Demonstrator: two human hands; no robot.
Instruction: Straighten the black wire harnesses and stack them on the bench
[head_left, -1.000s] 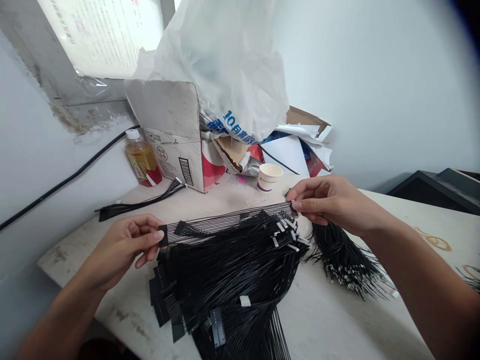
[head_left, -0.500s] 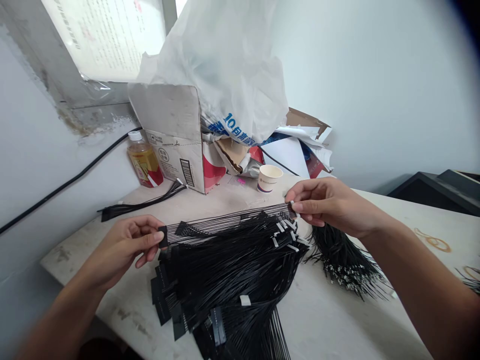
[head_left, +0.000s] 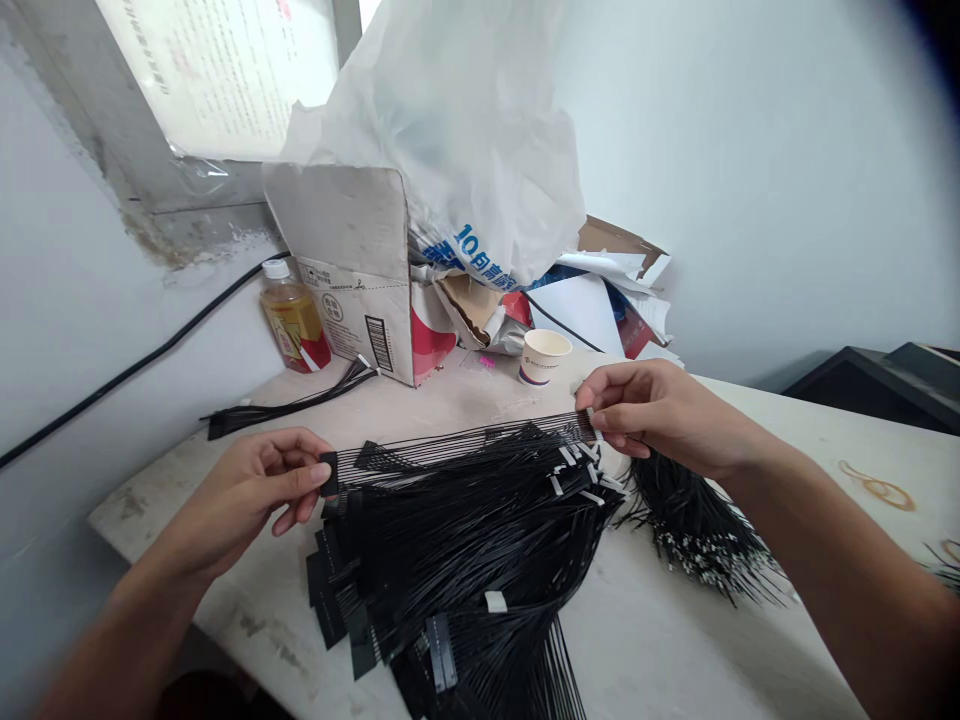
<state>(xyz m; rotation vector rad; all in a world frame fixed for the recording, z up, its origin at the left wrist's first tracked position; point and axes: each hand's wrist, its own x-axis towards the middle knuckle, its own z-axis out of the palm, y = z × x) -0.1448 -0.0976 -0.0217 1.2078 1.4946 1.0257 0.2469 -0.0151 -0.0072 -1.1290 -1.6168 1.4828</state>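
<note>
A wire harness (head_left: 450,436) of thin black parallel wires is stretched between my two hands, above a pile of similar harnesses (head_left: 480,540). My left hand (head_left: 289,480) pinches the black connector (head_left: 328,474) at its left end. At the other end, my right hand (head_left: 630,408) pinches the white connector (head_left: 592,422) between thumb and fingers. Several white connectors lie in the pile just below my right hand. Black connectors stick out along the pile's left side. A bundle of loose black wires (head_left: 697,520) with pale tips rests partly behind my right forearm.
Behind the pile stand a paper cup (head_left: 541,358), a carton (head_left: 352,290) under a white plastic bag (head_left: 465,130), and a drink bottle (head_left: 294,318). Another harness (head_left: 289,400) lies at the left of the table (head_left: 247,630). Rubber bands (head_left: 877,485) lie at right.
The whole view has shifted slightly to the left, so things appear a little further right. Both hands keep their hold on the stretched wire harness.
</note>
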